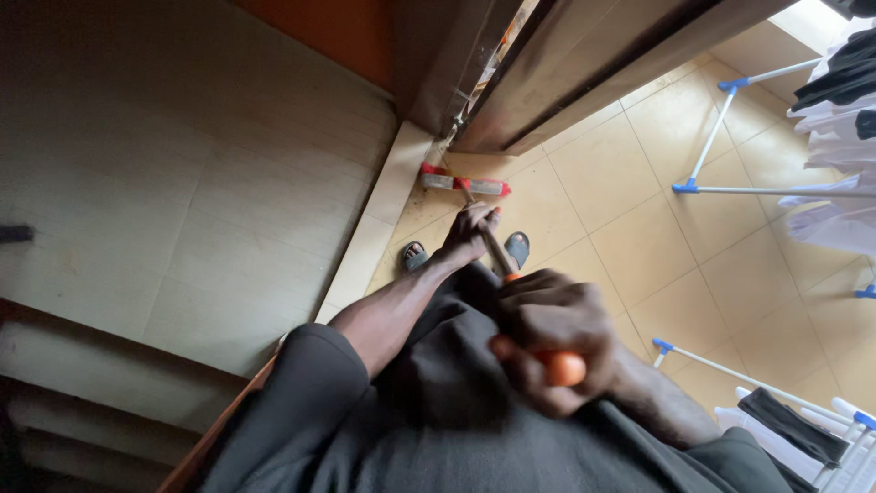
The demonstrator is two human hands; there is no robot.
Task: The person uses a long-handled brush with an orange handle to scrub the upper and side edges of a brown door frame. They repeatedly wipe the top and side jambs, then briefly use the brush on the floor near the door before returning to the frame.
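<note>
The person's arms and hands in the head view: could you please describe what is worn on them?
Both hands, the left hand and the right hand, are bare, with no gloves, rings or watch visible. The forearms are uncovered too. A dark grey short sleeve covers the left upper arm, part of a loose dark grey top. The right sleeve is out of view.

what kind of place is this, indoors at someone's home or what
Most likely a home, near a doorway. The floor is yellowish tile, clothes drying racks hung with laundry stand to one side, and both hands, left hand and right hand, grip a red-headed broom.
</note>
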